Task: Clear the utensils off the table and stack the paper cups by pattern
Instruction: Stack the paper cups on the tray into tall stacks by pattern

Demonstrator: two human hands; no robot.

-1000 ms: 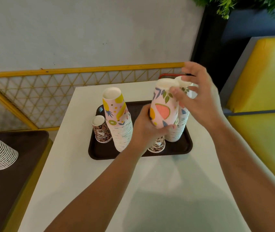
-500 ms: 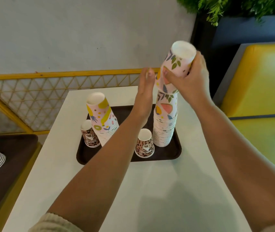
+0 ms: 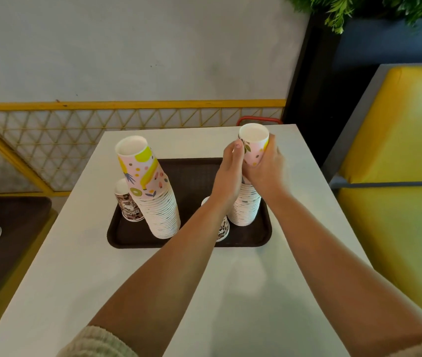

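Lowered since before, both hands, left (image 3: 230, 171) and right (image 3: 264, 168), are clasping the light, crushable cups (image 3: 253, 148) by their sides, seating them onto the stack (image 3: 246, 210) at the tray's (image 3: 192, 173) right edge.

Both hands, left hand (image 3: 230, 171) and right hand (image 3: 265, 171), clasp the right cup stack (image 3: 246, 210) on the tray (image 3: 192, 238).

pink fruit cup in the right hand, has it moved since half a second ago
Yes. The pink cup has come down onto the right stack on the tray.
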